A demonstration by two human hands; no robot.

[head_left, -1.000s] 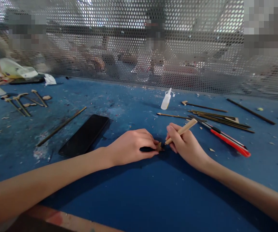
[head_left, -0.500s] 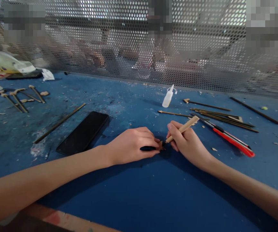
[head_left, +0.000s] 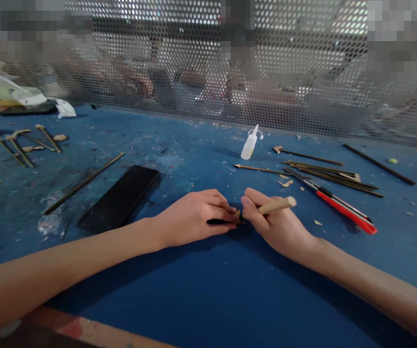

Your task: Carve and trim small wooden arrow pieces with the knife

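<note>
- Wooden-handled tool (head_left: 275, 205) sat pinched in the right hand (head_left: 273, 222), fingers closed round the shaft like a pen, its blunt end pointing toward three o'clock.
- Its tip met a small brown piece (head_left: 237, 215) at the centre of the blue table (head_left: 208, 290).
- The left hand (head_left: 194, 217) lay at nine o'clock of that piece, fingers curled shut over a thin dark stick (head_left: 219, 222) and pressing it to the table.
- A black phone (head_left: 119, 197) lay flat at nine o'clock of the left hand, well apart.
- A red-handled knife (head_left: 342, 205) lay at three o'clock of the right hand, near a bundle of dark sticks (head_left: 331, 176).
- A small white bottle (head_left: 249, 143) lay tilted at twelve o'clock, before the perforated screen (head_left: 208, 72).
</note>
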